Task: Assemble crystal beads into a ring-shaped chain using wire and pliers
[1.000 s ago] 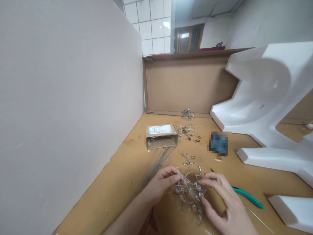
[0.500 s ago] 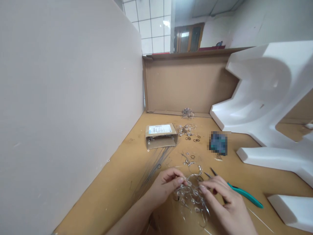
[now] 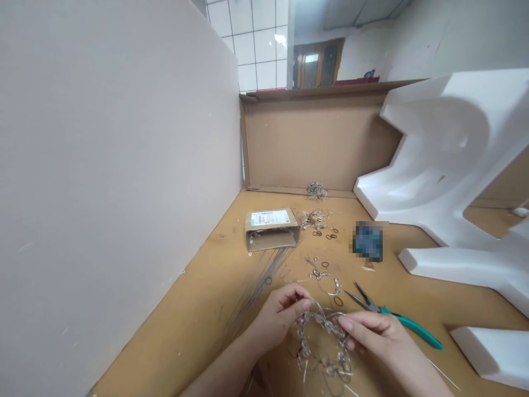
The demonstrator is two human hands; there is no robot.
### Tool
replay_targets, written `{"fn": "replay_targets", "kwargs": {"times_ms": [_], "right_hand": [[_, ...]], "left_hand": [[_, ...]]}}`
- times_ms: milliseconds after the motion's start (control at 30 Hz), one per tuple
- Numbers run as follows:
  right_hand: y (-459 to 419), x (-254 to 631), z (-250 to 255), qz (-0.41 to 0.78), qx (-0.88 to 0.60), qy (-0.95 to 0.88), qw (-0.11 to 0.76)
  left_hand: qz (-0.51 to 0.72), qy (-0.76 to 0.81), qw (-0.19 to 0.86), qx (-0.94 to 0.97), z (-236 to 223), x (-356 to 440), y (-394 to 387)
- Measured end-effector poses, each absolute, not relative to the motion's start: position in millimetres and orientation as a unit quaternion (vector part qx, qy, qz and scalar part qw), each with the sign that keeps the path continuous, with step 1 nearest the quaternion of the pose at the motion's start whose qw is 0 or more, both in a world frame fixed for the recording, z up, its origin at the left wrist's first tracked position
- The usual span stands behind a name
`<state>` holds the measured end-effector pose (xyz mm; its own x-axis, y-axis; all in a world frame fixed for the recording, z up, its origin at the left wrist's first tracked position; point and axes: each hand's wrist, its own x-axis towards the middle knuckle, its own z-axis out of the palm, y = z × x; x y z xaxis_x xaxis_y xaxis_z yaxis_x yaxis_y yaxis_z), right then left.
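Observation:
Between my hands hangs a ring of bent silvery wire with clear beads (image 3: 303, 344), its loose wire ends sticking out below. My left hand (image 3: 285, 311) pinches the wire at the ring's upper left. On the upper right side, my right hand (image 3: 374, 336) grips the same piece between thumb and fingers. Long-nose pliers (image 3: 413, 328) with teal handles lie beside my right hand, jaws apart. Just beyond my hands, a curved beaded wire (image 3: 336, 286) and a dark ring (image 3: 338, 301) rest on the table.
A small open cardboard box (image 3: 273, 237) stands left of centre, with straight wires (image 3: 264, 281) before it. Wire and bead piles (image 3: 314, 218) lie behind. A pixelated dark patch (image 3: 367, 241) sits right. White foam pieces (image 3: 438, 149) line the right; a pale panel (image 3: 124, 165) rises left.
The beaded wire has turned and opened into a clearer ring between my hands. My right hand has shifted slightly, uncovering more of the pliers.

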<state>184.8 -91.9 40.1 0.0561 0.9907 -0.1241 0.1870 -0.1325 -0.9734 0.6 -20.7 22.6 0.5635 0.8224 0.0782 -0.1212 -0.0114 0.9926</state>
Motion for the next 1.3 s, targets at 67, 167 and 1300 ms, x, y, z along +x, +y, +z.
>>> {"fn": "replay_targets", "kwargs": {"times_ms": [67,167,1300], "right_hand": [[-90.2,186.5,36.5,0.449,-0.580,-0.514,0.444],[-89.6,187.3,34.4,0.413,-0.587,-0.525,0.457],[-106.3,160.2,37.9,0.176,-0.530,-0.677,0.480]], "left_hand": [[0.352,0.303,0.680,0.568,20.3,2.5,-20.8],[0.343,0.321,0.716,0.517,16.4,5.8,-21.6],[0.388,0.272,0.844,0.251,6.6,6.7,-15.0]]}}
